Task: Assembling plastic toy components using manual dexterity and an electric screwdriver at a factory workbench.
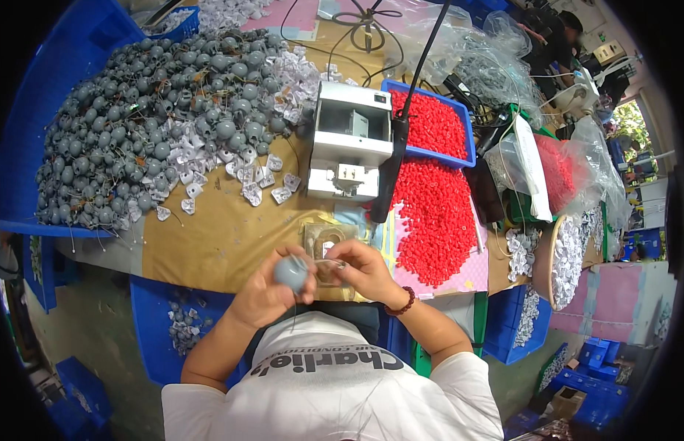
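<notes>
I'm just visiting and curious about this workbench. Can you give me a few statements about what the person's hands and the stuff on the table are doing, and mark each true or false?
1. The left hand holds a grey ball. True.
2. The right hand rests on the white machine. False: it is near the body, close beside the ball, pinching something thin.
3. The loose red pieces lie to the person's right of the machine. True.
4. The big heap of grey balls is in the blue tray. False: that tray holds red pieces; the grey heap lies at the table's left.
5. The right wrist wears a dark bead bracelet. True.
</notes>
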Available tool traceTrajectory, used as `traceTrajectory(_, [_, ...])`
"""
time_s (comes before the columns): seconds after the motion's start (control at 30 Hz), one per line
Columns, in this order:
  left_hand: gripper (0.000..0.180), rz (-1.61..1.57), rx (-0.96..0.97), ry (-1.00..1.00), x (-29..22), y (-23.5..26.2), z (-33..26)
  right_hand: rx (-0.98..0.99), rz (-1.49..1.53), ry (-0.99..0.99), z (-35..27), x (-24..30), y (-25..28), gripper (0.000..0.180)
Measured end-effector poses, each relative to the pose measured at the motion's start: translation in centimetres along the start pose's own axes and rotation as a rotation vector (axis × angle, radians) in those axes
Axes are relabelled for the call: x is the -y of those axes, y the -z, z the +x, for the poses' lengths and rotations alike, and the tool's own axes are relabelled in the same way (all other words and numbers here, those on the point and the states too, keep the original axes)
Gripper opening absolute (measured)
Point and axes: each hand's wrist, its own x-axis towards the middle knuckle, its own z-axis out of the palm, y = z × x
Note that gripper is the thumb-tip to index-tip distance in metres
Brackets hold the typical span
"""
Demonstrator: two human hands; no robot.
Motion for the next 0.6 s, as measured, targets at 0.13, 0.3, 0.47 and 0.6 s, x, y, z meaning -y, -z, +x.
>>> traceTrajectory(0.13, [0.042,0.334,-0.379,0.060,1.1,3.4,0.0,-0.086,0.213,-0.237,-1.4,0.7,1.3,0.016])
traceTrajectory(0.3, [0.039,1.291,-0.269,0.066,4.9,5.1,-0.1,-0.043,-0.479,0.067,-1.5,-2.0,2.1,0.025])
traceTrajectory(0.47, [0.038,1.581,-0.122,0.036,5.4,3.9,-0.3,-0.028,-0.901,0.210,-1.3,-3.0,1.9,0.027])
traceTrajectory(0.6, [0.038,1.730,-0.113,-0.048,5.1,4.2,0.0,-0.063,-0.908,0.189,-0.6,-2.8,1.1,0.017])
